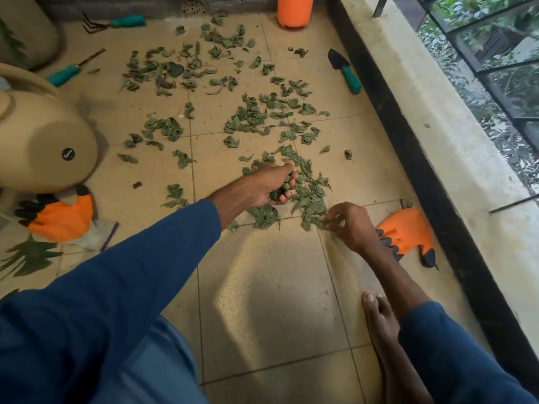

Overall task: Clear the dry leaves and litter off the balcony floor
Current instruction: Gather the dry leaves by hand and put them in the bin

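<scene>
Dry green leaves (248, 118) lie scattered over the beige tiled balcony floor (262, 287), thickest from the middle to the far end. My left hand (271, 185) reaches forward over the nearest heap, fingers curled round a small clump of leaves. My right hand (350, 225) is lower and to the right, its fingertips pinching leaves at the near edge of the same heap (309, 205).
A tan watering can (43, 141) lies at the left above an orange glove (61, 217). A second orange glove (408, 234) lies right of my right hand. A trowel (344, 70), hand rake (116, 23), weeder (70, 70) and orange pot (294, 10) stand farther off. The parapet (423, 141) runs along the right. My bare foot (379, 322) is below.
</scene>
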Demonstrator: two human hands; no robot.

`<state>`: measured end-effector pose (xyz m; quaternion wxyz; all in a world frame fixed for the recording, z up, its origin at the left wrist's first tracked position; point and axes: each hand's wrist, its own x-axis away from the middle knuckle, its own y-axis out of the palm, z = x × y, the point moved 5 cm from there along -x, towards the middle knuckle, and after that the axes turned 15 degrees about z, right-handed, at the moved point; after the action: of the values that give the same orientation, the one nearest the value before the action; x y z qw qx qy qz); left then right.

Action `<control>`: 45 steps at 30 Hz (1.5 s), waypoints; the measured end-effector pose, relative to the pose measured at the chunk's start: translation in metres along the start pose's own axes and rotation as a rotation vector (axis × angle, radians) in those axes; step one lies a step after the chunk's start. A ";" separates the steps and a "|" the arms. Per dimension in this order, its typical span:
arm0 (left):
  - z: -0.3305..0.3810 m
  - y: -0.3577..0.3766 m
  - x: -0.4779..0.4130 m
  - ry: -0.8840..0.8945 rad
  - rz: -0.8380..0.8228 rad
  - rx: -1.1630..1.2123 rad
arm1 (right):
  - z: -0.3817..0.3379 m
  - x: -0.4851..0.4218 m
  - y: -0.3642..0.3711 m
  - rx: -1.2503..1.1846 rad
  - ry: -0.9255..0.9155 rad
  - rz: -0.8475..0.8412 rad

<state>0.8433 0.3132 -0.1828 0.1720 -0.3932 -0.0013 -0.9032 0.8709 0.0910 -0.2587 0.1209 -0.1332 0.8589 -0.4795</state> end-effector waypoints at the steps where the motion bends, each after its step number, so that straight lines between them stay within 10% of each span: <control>1: 0.001 0.001 0.000 0.006 -0.001 -0.004 | 0.003 0.002 0.002 0.017 0.002 0.007; 8: -0.002 0.002 -0.002 0.028 -0.030 -0.031 | 0.018 0.012 -0.010 0.037 0.119 0.106; 29: -0.006 -0.002 0.005 -0.002 -0.059 -0.080 | -0.017 -0.011 -0.056 -0.885 0.586 0.073; 33: -0.007 -0.004 0.003 0.001 -0.056 -0.095 | -0.019 -0.017 -0.060 -0.506 0.439 0.159; 45: -0.006 -0.001 0.002 0.009 -0.086 -0.107 | -0.056 -0.025 -0.082 -0.622 0.352 0.245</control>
<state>0.8376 0.3132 -0.1855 0.1118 -0.3975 0.0307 -0.9102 0.8848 0.1031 -0.1578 -0.0183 0.0249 0.9807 -0.1932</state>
